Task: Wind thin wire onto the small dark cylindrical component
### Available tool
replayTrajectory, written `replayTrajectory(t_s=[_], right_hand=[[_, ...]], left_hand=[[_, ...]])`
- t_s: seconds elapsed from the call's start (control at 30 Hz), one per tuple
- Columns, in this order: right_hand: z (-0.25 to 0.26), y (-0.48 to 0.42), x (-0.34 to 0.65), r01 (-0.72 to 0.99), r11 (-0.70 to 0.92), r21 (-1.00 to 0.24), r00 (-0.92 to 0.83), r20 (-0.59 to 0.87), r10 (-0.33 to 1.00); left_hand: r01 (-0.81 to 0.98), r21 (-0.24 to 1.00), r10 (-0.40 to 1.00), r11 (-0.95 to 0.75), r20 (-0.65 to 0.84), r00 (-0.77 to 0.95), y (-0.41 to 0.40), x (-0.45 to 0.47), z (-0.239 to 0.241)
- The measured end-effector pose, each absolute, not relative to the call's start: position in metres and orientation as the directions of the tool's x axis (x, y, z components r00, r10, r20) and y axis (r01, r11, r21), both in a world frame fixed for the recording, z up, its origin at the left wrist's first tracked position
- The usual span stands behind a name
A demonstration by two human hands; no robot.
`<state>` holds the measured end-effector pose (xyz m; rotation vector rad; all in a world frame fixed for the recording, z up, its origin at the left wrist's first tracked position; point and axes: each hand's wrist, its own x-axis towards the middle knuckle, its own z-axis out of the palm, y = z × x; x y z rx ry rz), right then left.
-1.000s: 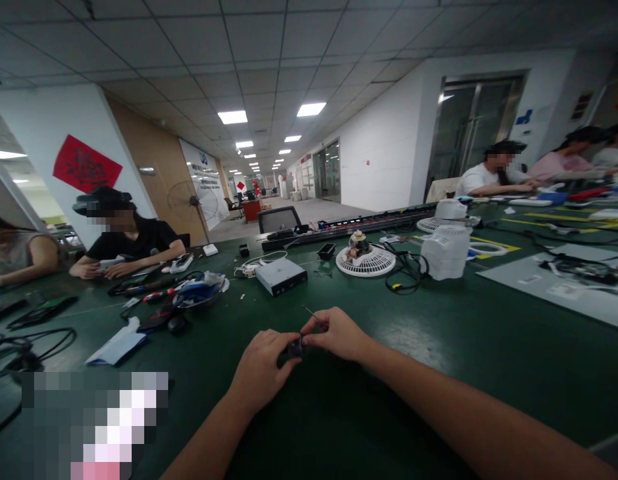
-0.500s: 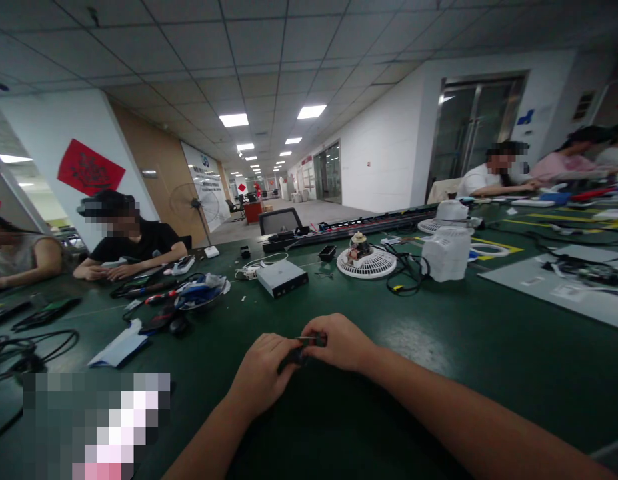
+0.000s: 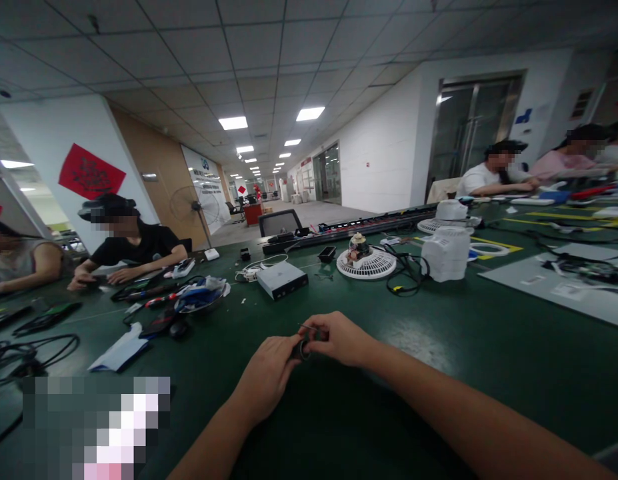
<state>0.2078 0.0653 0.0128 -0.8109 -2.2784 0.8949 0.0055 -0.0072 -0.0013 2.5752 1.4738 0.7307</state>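
Over the near middle of the green table (image 3: 359, 413), my left hand (image 3: 269, 370) is closed around a small dark round part (image 3: 302, 349) with a ring-like rim. Its exact kind I cannot make out. My right hand (image 3: 339, 339) meets it from the right, fingers pinched, with a thin metal rod (image 3: 307, 327) sticking out to the left between them. Whatever the rod belongs to is hidden in the fingers. Beyond the hands lies a silver optical disc drive (image 3: 283, 279). A white fan grille with an exposed motor (image 3: 367, 260) sits to its right.
A white fan housing (image 3: 446, 253) with black cable stands at the right. Small black trays (image 3: 327, 253) lie behind the drive. At left are a blue cloth bundle (image 3: 201, 293), a folded paper (image 3: 119, 348) and cables (image 3: 33, 353). A co-worker (image 3: 129, 247) sits across; others are at far right.
My right hand has turned slightly, and the thin rod now tilts instead of lying level. The dark part now shows its round rim. At left, the co-worker's hands have shifted.
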Motion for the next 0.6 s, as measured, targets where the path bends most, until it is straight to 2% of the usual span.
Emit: replayTrajectory(t_s=[0.13,0.33,0.53,0.6], right_hand=[[0.009,0.065,0.208,0.341,0.601,-0.723,-0.66,0.272,0.701],[0.004,0.058,0.199,0.363,0.559,-0.746,-0.609,0.264,0.748],[0.002,0.062,0.197,0.383,0.545,-0.746,-0.553,0.287,0.782],[0.003,0.066,0.201,0.432,0.565,-0.703,-0.515,0.322,0.795]], left_hand=[[0.797,0.275,0.832,-0.538,0.325,0.45,-0.007,0.005,-0.002],[0.79,0.286,0.819,-0.543,0.387,0.423,-0.006,0.001,-0.003],[0.839,0.389,0.874,-0.38,0.449,0.188,-0.001,0.005,-0.005],[0.859,0.411,0.887,-0.306,0.45,0.101,0.002,0.004,-0.005]])
